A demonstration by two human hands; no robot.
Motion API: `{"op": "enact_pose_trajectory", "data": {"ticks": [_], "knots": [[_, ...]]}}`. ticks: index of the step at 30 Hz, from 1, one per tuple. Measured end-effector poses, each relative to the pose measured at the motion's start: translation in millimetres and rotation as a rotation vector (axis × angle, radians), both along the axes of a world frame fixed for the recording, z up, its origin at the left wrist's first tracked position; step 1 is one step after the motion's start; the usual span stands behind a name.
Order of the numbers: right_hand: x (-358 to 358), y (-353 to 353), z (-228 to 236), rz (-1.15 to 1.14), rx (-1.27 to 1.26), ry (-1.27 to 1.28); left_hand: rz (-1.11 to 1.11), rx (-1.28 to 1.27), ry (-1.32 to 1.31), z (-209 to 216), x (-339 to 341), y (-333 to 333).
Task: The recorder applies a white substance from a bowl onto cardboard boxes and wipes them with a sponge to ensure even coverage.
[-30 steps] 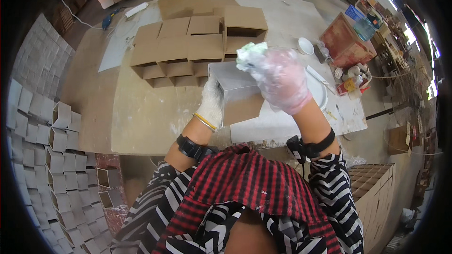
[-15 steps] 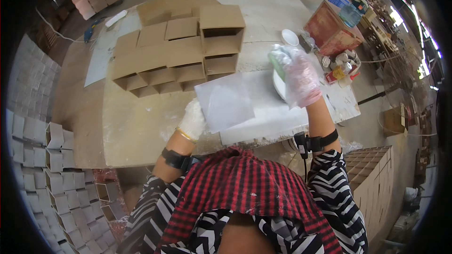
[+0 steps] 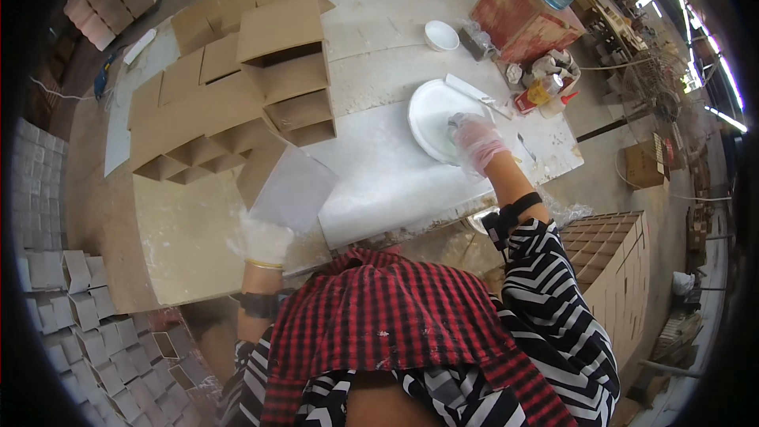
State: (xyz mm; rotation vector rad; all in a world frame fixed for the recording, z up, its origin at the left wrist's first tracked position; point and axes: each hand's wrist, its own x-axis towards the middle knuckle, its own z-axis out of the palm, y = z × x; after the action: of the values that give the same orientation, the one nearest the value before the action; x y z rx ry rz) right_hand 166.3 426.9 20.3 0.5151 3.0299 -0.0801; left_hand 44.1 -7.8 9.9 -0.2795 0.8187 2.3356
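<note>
My left hand [image 3: 266,240], in a whitish work glove, is closed on the near edge of a cardboard box [image 3: 257,172]. A pale, whitish sheet-like face [image 3: 296,188] of that box is turned up toward me, and a brown side shows on its left. My right hand [image 3: 479,144], in a clear plastic glove, reaches into a round white plate [image 3: 427,115]. Its fingers are bunched around a pale greenish piece, mostly hidden, whose kind I cannot make out. A flat white scraper-like tool [image 3: 468,88] lies across the plate's far rim.
Joined open brown cardboard boxes [image 3: 213,87] stand on the worktable at left. A white bowl [image 3: 441,35], a glue bottle with red tip [image 3: 558,104] and a reddish wooden crate [image 3: 518,20] are at far right. Stacked cartons [image 3: 617,269] stand beside the table.
My right hand has lowered onto the plate, uncovering much of it. The box in my left hand has tilted, so its brown side shows. The whole view has shifted rightward.
</note>
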Motion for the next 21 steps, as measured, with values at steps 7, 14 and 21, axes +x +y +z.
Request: {"op": "enact_pose_trajectory", "data": {"ticks": [7, 14, 21], "knots": [[4.6, 1.6, -2.1, -0.035, -0.161, 0.006, 0.062, -0.123, 0.013, -0.2, 0.5, 0.0], [27.1, 28.8, 6.8, -0.198, -0.619, 0.292, 0.041, -0.043, -0.004, 3.5, 0.3, 7.5], [69.3, 39.5, -20.8, -0.254, -0.153, 0.322, 0.023, -0.04, -0.001, 4.6, -2.3, 12.5]]}}
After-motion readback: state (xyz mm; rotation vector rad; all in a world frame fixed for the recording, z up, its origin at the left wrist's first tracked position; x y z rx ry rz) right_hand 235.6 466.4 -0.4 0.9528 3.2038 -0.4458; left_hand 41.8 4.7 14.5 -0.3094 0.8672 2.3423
